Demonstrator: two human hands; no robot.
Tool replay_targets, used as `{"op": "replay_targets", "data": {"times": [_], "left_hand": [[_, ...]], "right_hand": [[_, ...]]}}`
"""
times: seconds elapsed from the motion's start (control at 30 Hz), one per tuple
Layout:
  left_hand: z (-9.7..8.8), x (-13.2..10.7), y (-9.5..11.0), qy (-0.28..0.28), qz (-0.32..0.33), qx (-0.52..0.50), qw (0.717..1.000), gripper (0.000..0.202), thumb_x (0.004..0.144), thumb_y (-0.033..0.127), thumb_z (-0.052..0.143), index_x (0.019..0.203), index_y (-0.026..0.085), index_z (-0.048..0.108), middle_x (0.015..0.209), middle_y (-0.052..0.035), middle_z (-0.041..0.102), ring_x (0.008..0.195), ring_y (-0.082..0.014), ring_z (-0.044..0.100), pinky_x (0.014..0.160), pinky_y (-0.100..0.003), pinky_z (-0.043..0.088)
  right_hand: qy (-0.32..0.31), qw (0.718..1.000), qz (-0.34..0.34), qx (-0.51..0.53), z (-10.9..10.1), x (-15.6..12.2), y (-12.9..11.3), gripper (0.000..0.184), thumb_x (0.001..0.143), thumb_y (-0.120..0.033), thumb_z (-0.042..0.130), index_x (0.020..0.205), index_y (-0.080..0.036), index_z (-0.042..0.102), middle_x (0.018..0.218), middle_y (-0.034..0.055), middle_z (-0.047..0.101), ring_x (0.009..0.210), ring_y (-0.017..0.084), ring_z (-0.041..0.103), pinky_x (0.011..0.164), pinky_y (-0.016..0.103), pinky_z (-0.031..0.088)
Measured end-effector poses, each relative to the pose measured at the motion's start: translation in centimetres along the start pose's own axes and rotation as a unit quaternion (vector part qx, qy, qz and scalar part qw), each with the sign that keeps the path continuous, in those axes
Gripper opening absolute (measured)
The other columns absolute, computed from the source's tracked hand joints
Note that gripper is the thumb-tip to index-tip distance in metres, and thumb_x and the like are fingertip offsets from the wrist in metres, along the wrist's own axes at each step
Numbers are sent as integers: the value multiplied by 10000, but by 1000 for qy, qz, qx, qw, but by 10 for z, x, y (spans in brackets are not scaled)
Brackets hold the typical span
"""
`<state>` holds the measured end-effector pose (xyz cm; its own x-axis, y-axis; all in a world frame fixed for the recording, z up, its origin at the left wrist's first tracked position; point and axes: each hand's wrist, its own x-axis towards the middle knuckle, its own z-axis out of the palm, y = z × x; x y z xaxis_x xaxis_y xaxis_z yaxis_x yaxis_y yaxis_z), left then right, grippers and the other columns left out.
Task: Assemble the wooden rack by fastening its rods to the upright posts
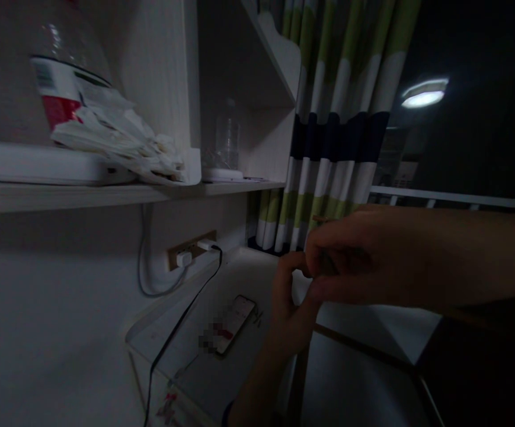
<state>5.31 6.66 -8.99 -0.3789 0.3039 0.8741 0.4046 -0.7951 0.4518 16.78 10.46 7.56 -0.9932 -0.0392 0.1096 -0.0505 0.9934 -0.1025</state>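
In the dim head view my two hands meet in the air over the white bedside surface, fingertips together. My left hand (290, 314) comes up from below with thumb and forefinger bent into a pinch. My right hand (341, 255) reaches in from the right, its fingers curled and closed against the left fingertips. A thin brownish sliver (322, 219) shows above the right knuckles; I cannot tell what it is. Whatever lies between the fingertips is hidden. Below and left of the hands lies a phone (238, 317) with its screen lit. Small thin bits (258, 318) lie beside it.
A wall socket (175, 259) holds two white plugs; a black cable (186, 311) runs down over the white surface (159, 347). A shelf (150, 194) above carries a large bottle (57, 80), crumpled plastic (115, 130) and a clear bottle (227, 133). A striped curtain (337, 118) hangs behind.
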Motion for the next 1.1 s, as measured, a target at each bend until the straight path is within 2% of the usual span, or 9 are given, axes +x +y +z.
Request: {"op": "replay_targets", "data": {"times": [0.13,0.23,0.33,0.43,0.53,0.7,0.83,1.1], "left_hand": [[1,-5,-6,2,-47,-15,999,154,840,265,526,983,232,480,903,1,490,842,-107,480,764,-217,425],[4,-8,-9,27,-80,-12,996,208,847,294,523,1043,244,477,959,-12,512,935,-126,497,865,-245,416],[5,-6,-7,44,-39,15,998,212,839,278,541,1040,267,473,956,10,504,978,-98,470,906,-195,375],[3,-1,-3,25,13,29,999,144,841,244,534,977,253,487,893,25,476,880,-63,457,808,-135,376],[1,3,0,8,16,30,999,146,845,226,523,980,244,472,862,23,460,847,-62,445,773,-139,374],[1,3,-1,8,32,41,999,154,846,217,519,989,234,466,869,22,448,833,-58,427,768,-130,365],[2,2,-1,8,33,47,998,153,850,215,511,995,225,462,884,18,441,843,-57,425,774,-125,361],[2,2,-1,9,29,38,999,162,846,204,516,997,225,460,884,17,432,839,-54,418,773,-119,357]], "right_hand": [[11,999,-39,-10,-6,12,-3,191,797,-365,662,720,-193,630,516,-78,501,436,35,448,366,147,297],[33,996,-76,-34,-6,28,-4,254,771,-384,687,647,-169,629,473,-73,484,422,29,436,379,156,284],[16,996,-76,-49,-4,44,-4,279,804,-347,663,620,-141,617,459,-71,486,437,24,445,431,164,294],[14,996,-69,-48,-2,56,2,279,827,-281,644,603,-123,596,460,-71,489,456,25,453,464,168,297],[42,996,-46,-56,1,60,13,246,807,-268,668,628,-117,594,487,-71,482,473,27,436,467,171,281],[49,998,0,-30,5,50,32,216,882,-281,573,759,-110,622,604,-37,520,534,48,450,500,184,281],[49,998,27,-20,6,35,42,276,930,-314,482,777,-124,613,598,-31,507,542,68,458,514,196,283],[24,989,52,-139,2,2,48,202,887,-141,430,808,-154,616,630,-20,519,569,92,477,532,203,298]]}}
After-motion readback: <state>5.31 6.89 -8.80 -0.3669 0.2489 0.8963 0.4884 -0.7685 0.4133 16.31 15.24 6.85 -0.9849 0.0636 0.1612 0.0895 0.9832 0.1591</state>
